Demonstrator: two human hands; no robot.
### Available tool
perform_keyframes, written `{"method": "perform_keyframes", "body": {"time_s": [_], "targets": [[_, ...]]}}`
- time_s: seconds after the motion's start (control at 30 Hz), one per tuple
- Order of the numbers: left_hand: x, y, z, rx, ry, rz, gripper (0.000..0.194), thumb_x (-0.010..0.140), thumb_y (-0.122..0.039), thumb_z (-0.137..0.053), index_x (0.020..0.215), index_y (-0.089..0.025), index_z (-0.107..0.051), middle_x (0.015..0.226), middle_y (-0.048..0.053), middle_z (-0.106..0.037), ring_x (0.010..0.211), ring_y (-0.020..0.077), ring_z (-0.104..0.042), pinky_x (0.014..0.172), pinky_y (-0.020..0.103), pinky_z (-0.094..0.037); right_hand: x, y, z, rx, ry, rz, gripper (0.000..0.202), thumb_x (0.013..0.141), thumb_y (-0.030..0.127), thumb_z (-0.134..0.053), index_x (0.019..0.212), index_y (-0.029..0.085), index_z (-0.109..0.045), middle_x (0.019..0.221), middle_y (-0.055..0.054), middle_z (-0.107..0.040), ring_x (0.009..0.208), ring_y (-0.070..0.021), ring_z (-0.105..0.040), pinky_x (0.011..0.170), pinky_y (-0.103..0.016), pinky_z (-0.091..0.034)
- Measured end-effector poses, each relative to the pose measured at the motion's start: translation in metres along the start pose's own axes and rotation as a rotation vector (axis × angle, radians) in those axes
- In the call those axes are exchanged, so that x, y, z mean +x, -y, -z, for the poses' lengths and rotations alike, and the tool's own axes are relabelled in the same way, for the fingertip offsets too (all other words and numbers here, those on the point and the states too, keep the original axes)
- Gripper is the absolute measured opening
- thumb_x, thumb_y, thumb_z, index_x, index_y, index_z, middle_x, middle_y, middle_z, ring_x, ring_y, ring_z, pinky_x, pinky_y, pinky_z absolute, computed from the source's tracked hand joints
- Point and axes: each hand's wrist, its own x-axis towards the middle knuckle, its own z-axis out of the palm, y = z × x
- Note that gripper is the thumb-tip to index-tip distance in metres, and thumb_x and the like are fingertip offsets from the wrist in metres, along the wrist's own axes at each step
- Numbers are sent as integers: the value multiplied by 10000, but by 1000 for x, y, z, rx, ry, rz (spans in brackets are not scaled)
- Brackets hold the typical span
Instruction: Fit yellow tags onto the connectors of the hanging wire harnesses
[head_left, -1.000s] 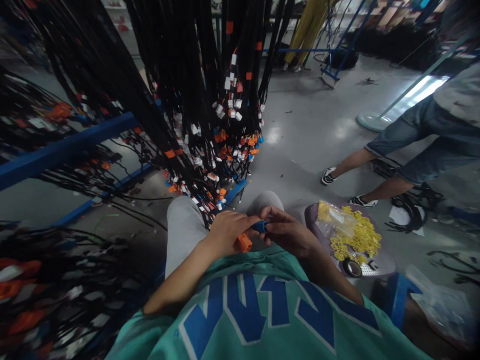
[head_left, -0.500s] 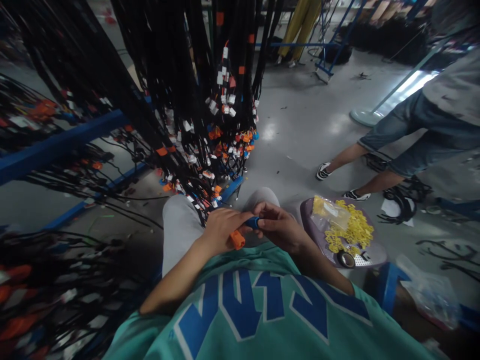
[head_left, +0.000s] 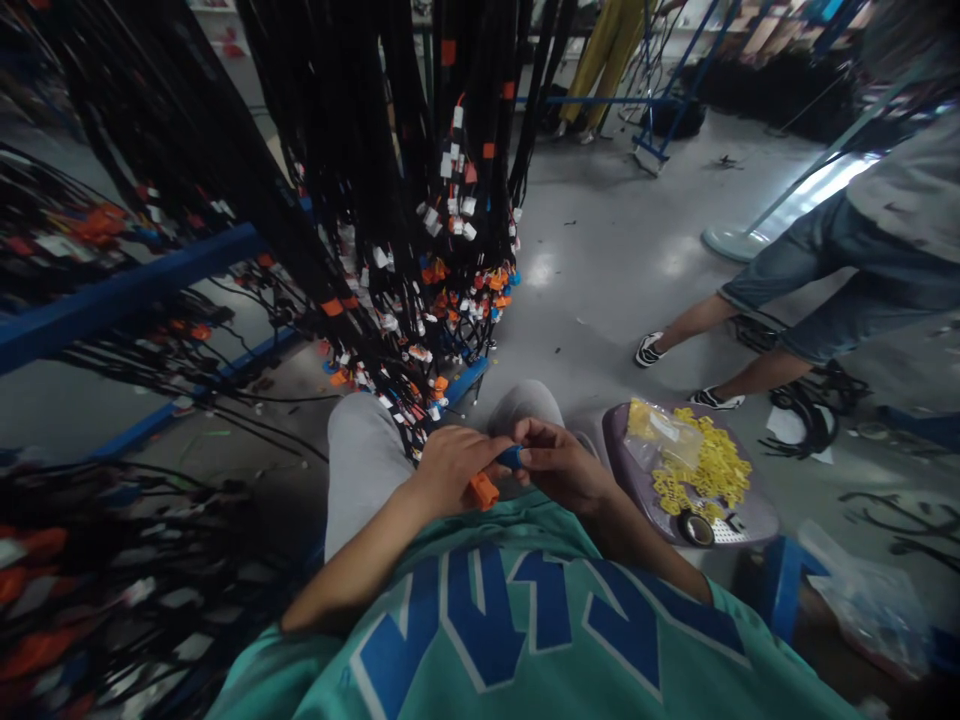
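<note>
blue connector [head_left: 513, 457] pinched between both my hands, over my lap | left hand [head_left: 450, 467] curled tight on it, orange connector [head_left: 484, 490] sticking out below | right hand [head_left: 564, 466] fingertips clamped on its other end | purple tray [head_left: 750, 515] of yellow clips [head_left: 712, 470] just right

Both forearms angle inward from the torso and meet over the lap. The left hand [head_left: 448, 468] curls palm-down, fingers closed in a pinch. The right hand [head_left: 564, 468] faces it, fingertips [head_left: 529, 455] touching the left's, thumb tucked.
</note>
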Motion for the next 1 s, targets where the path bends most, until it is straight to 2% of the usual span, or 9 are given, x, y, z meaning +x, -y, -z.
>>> {"method": "perform_keyframes", "body": {"time_s": [0.17, 0.37, 0.5, 0.57, 0.63, 0.73, 0.83, 0.9, 1.0], "targets": [[1, -7, 0, -63, 20, 26, 364, 901, -432, -381, 1003, -187, -630, 647, 7, -648, 594, 140, -587, 554, 255, -369, -3, 2, 4, -20, 92, -5, 303, 572, 235, -828, 730, 166, -578, 550, 57, -613, 422, -66, -577, 405, -136, -451], [4, -16, -11, -197, 50, 28, 470, 896, -519, -347, 995, -170, -646, 687, 33, -684, 630, 155, -624, 590, 265, -412, -5, 9, 30, -163, 192, -47, 305, 608, 319, -808, 756, 169, -587, 564, 27, -637, 423, -89, -582, 398, -164, -434], [11, -28, -11, -379, 94, 74, 404, 879, -484, -430, 1014, -169, -644, 786, 38, -710, 696, 153, -645, 656, 257, -463, 10, 16, 42, -292, 12, 55, 326, 649, 377, -770, 871, 183, -632, 716, -9, -684, 583, -113, -629, 525, -212, -479], [16, -37, -10, -460, 137, 78, 328, 870, -411, -487, 1020, -164, -642, 818, 41, -712, 735, 160, -653, 687, 259, -482, 24, 17, 40, -409, -67, 120, 330, 662, 385, -754, 902, 189, -643, 799, -21, -691, 674, -124, -632, 610, -239, -487], [20, -47, -11, -532, 185, 54, 251, 859, -327, -524, 1000, -162, -650, 822, 47, -712, 752, 164, -658, 707, 255, -493, 40, 14, 31, -552, -70, 166, 321, 684, 409, -727, 909, 192, -650, 869, -30, -683, 774, -143, -623, 712, -276, -484], [24, -59, -11, -646, 239, -22, 206, 841, -261, -545, 997, -187, -656, 859, 40, -713, 746, 149, -662, 713, 232, -504, 64, 1, 11, -719, 34, 172, 390, 717, 442, -683, 1024, 208, -626, 1047, -50, -639, 963, -173, -580, 875, -335, -438], [25, -66, -7, -703, 263, -30, 227, 854, -232, -510, 1028, -222, -655, 895, 12, -709, 797, 136, -667, 736, 213, -505, 81, -18, -6, -793, 164, 152, 579, 666, 428, -724, 1171, 210, -544, 1197, -68, -559, 1091, -200, -514, 949, -364, -394], [23, -68, -4, -692, 262, 5, 255, 869, -204, -472, 1045, -240, -654, 896, -4, -707, 858, 136, -664, 756, 208, -502, 88, -30, -12, -812, 232, 132, 620, 625, 393, -755, 1170, 204, -529, 1164, -58, -570, 1068, -203, -518, 926, -357, -407], [17, -69, -2, -664, 248, 53, 275, 869, -178, -462, 1065, -228, -648, 910, 3, -708, 882, 137, -660, 740, 197, -504, 90, -40, -12, -795, 259, 108, 421, 646, 378, -734, 995, 196, -585, 896, 3, -626, 845, -158, -560, 773, -294, -458]]}}
